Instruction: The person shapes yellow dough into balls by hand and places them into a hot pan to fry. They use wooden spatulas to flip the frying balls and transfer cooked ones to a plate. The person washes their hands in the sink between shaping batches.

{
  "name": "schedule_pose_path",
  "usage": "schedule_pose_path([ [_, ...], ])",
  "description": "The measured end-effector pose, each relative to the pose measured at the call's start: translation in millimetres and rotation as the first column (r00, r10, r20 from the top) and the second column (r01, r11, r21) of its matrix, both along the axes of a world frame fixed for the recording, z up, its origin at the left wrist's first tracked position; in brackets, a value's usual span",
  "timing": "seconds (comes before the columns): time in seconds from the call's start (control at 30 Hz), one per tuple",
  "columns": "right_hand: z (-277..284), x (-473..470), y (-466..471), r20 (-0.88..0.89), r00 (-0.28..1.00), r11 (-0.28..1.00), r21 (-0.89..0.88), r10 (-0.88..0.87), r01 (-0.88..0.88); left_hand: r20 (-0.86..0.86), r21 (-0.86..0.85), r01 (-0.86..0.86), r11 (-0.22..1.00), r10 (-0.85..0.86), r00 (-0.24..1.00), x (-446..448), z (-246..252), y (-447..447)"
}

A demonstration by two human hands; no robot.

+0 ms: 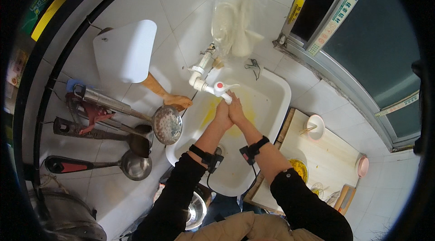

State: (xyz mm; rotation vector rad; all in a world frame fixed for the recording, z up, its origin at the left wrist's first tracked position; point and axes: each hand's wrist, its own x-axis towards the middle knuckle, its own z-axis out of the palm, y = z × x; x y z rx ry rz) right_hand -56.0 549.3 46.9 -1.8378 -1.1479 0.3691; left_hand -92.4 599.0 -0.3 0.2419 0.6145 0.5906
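Observation:
My left hand (222, 116) and my right hand (236, 107) are pressed together beneath the spout of a white plastic tap (220, 88) with a red dot on its handle. Both are over a white sink (272, 88), whose bottom carries yellow stains around them. The right hand's fingers stretch towards the spout, alongside the left hand. Nothing is seen held in either hand, but palms and part of the fingers are hidden. Whether water is running cannot be made out. A drain (220, 149) shows between my forearms, each wearing a black strap with a small device and cable.
A skimmer (166, 124), a ladle (136, 165) and a white board (125, 52) hang at the left. A plastic bag (234, 20) hangs behind the tap. On the right, a wooden board (326, 159) bears a bowl (315, 127) and a container of yellow food (299, 169).

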Motion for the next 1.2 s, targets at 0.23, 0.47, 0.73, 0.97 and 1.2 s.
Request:
schedule_pose_path([
  [0.23,-8,2,3,-0.345,0.938,0.967,-0.249,-0.039,-0.052,0.242,0.227,0.026,0.974,-0.082,0.967,-15,-18,-3],
  [0.47,-18,-21,0,0.326,0.945,0.995,-0.093,0.011,0.02,0.226,0.267,-0.108,0.958,0.047,0.973,-19,0,-3],
  [0.73,-24,30,29,-0.255,0.964,0.98,-0.161,0.07,-0.114,-0.07,0.004,-0.03,1.0,0.03,0.997,-16,57,-51],
  [0.97,-18,-29,-5,0.181,0.983,0.996,0.091,-0.036,0.02,0.358,0.114,-0.077,0.99,0.032,0.933,-12,19,-3],
  [1.2,-11,22,6,-0.976,0.192,0.974,0.135,0.099,0.184,0.233,-0.072,-0.231,0.97,0.242,0.942,-2,52,-21],
])
